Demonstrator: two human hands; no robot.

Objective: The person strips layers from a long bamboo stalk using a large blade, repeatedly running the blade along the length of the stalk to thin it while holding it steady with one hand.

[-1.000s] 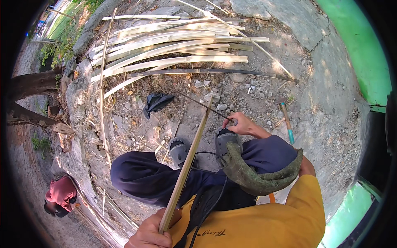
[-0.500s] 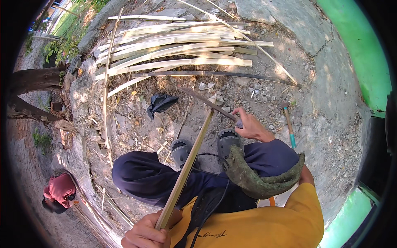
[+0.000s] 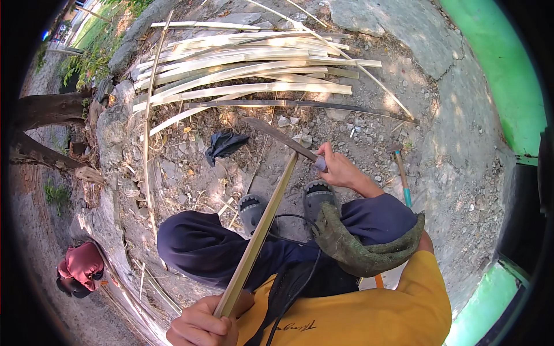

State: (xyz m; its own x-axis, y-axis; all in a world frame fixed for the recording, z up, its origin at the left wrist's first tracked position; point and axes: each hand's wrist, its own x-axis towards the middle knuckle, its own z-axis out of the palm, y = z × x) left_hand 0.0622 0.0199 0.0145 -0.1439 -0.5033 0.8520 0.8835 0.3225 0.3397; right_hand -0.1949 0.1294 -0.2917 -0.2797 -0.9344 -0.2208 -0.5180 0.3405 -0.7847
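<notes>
Gripping the strip's (image 3: 258,234) near end in closed fingers, the left hand (image 3: 205,324) angles it up over the knees so its far tip meets the blade (image 3: 278,139), whose handle the right hand (image 3: 337,168) clasps tight.

A bamboo strip pile (image 3: 242,69) lies ahead of the feet, a hammer (image 3: 401,176) to their right.

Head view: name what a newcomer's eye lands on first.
A long bamboo strip runs up the middle, gripped at its near end by the left hand. The right hand sets a dark blade against its far tip. Beyond lies a pile of pale split strips.
</notes>
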